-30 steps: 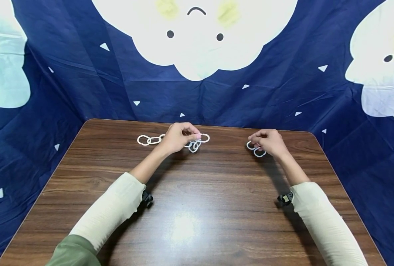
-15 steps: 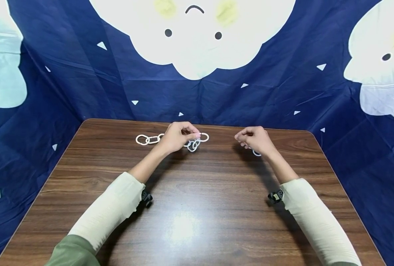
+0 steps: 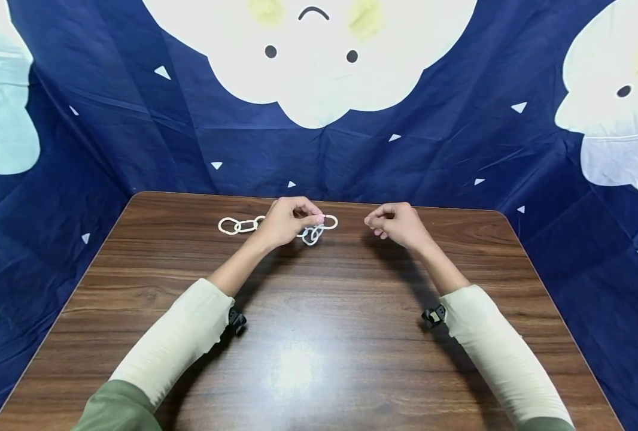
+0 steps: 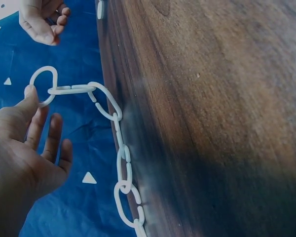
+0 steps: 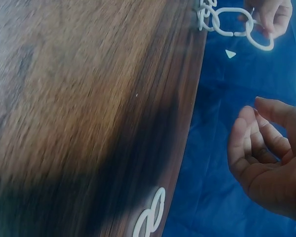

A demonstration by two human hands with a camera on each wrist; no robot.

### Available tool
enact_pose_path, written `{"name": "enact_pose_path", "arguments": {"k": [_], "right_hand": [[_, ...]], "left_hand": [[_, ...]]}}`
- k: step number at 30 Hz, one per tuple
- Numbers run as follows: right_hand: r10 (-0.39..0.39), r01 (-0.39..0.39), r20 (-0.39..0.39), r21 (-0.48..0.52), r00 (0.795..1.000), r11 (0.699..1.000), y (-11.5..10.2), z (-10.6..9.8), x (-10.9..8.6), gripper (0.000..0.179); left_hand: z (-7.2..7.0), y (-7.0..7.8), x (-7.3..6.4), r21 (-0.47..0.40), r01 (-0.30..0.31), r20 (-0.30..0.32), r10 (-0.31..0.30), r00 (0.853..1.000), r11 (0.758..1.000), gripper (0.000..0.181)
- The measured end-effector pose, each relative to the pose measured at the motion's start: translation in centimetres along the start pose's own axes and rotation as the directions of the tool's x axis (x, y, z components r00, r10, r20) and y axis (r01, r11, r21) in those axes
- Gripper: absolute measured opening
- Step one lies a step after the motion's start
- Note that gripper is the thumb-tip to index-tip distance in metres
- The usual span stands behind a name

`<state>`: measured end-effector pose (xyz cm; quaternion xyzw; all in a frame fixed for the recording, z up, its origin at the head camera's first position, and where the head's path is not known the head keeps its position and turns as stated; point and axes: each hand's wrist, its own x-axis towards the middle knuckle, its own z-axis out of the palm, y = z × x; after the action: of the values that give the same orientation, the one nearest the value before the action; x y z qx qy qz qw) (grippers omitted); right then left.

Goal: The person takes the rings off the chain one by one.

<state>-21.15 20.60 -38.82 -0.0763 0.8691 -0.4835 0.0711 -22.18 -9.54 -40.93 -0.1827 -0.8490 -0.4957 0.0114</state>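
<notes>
My left hand (image 3: 289, 221) pinches the end link of a white plastic chain (image 4: 119, 131) between thumb and fingers, holding that end raised. Oval links with small gaps hang from it toward the far table edge. In the head view the hand covers the chain's middle, while more links (image 3: 238, 225) show to its left. To the right, my right hand (image 3: 397, 224) hovers with loosely bent fingers and nothing between them; a small gap shows between thumb and fingertips (image 5: 244, 116). Loose white links (image 5: 150, 217) lie near the table edge, hidden behind the right hand in the head view.
The brown wood-grain table (image 3: 319, 311) ends just beyond the hands. Behind it hangs a dark blue cloth (image 3: 437, 149) with white clouds and triangles. A small black camera sits on each wrist, the left camera (image 3: 237, 321) and the right camera (image 3: 433, 315).
My right hand has moved left, away from the loose links it was touching and toward the left hand. The left hand keeps its pinch on the chain, almost still.
</notes>
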Motion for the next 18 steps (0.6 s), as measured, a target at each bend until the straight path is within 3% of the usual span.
{"name": "enact_pose_path", "arguments": {"k": [18], "right_hand": [[-0.056,0.056,0.013,-0.022,0.998,0.998,-1.1,1.3,0.5,0.016]], "left_hand": [[-0.1,0.2,-0.1,0.013,-0.001,0.008,0.001,1.0,1.0,0.01]]}}
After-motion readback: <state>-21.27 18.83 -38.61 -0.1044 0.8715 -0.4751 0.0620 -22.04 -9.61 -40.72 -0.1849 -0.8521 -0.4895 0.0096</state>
